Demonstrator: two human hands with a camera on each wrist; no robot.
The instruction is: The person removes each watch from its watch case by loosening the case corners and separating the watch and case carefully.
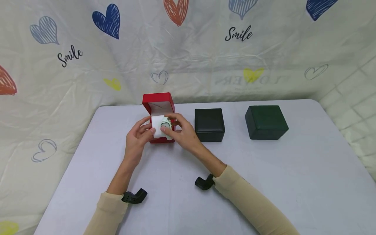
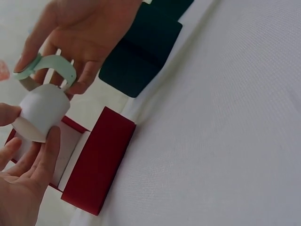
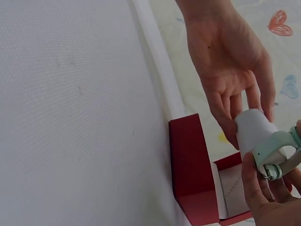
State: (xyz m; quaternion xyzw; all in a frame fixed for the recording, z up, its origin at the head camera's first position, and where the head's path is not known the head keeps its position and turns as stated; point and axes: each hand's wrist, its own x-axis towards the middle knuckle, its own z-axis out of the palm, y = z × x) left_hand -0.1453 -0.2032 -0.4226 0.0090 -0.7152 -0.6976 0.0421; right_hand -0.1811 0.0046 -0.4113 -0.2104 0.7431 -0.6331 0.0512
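Above the open red box [image 1: 158, 98] my left hand [image 1: 137, 138] pinches a white watch cushion [image 1: 157, 125] between thumb and fingers. A pale green wristwatch [image 1: 166, 125] is in the grip of my right hand [image 1: 185, 132], thumb near the dial. In the left wrist view the closed strap loop [image 2: 57, 64] stands at one end of the cushion [image 2: 42, 110]. The right wrist view shows the strap's buckle [image 3: 272, 171] and the loop overlapping the cushion's end. How far the loop is round the cushion I cannot tell. Both things are held over the box's white-lined inside.
Right of the red box stands a closed black box [image 1: 210, 125], and farther right a closed dark green box [image 1: 266, 122]. All rest on a white-covered table [image 1: 249, 182]. A heart-printed sheet [image 1: 194, 58] hangs behind the table's back edge.
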